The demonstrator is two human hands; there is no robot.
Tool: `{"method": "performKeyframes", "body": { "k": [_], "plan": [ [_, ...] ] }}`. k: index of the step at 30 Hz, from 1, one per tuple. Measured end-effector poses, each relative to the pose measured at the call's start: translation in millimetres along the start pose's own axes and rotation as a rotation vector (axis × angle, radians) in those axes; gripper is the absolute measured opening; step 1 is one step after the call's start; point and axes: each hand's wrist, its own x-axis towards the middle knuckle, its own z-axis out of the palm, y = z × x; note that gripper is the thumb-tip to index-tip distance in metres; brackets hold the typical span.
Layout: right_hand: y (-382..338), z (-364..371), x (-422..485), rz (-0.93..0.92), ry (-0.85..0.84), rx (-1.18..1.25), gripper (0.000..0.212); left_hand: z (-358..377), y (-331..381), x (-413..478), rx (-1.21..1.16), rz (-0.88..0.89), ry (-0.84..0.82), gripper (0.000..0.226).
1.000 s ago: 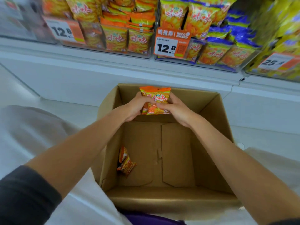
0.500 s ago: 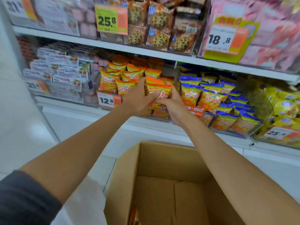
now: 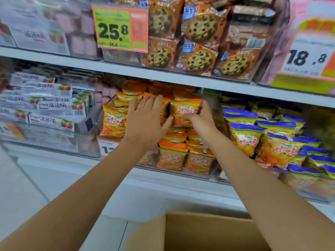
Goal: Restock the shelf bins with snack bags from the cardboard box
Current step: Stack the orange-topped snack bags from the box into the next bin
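An orange snack bag (image 3: 184,112) stands on top of the pile of like orange bags in the clear shelf bin (image 3: 174,171). My right hand (image 3: 201,118) grips its right side, fingers curled round the edge. My left hand (image 3: 146,116) lies flat with straight fingers against the bags at its left, thumb touching the held bag's lower left. The cardboard box (image 3: 199,230) shows only its top edge at the bottom of the view; its inside is hidden.
A bin of blue-topped snack bags (image 3: 272,142) sits to the right, white boxed snacks (image 3: 45,105) to the left. The shelf above (image 3: 163,73) carries cookie packs (image 3: 199,38) and price tags. White floor lies at the lower left.
Both hands have carried the orange bag from the box up into the orange-bag bin. My left hand has let go and flattened against the pile. The view has tilted up to the shelves.
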Motion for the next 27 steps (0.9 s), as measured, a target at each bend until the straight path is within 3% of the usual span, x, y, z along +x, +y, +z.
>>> {"method": "performKeyframes", "body": {
  "k": [5,8,11,16,22,27],
  "plan": [
    [4,12,-2,0.010,-0.147,-0.056,0.080,10,-3,-10,0.028,-0.027,0.133,0.051],
    [5,18,-7,-0.085,-0.053,-0.051,0.078,14,-3,-11,0.020,0.005,0.139,0.049],
    [11,23,-10,-0.203,-0.089,-0.112,0.082,16,-3,-9,-0.040,0.004,0.124,0.048],
    [10,11,-3,-0.170,-0.038,-0.119,0.066,16,-8,-13,-0.161,0.040,0.149,0.043],
    [5,-2,-3,-0.243,-0.084,-0.462,0.064,14,-12,-16,-0.126,0.091,0.110,0.043],
    [5,-10,-7,-0.311,-0.066,-0.500,0.053,15,-11,-16,-0.115,0.078,0.103,0.045]
  ]
}}
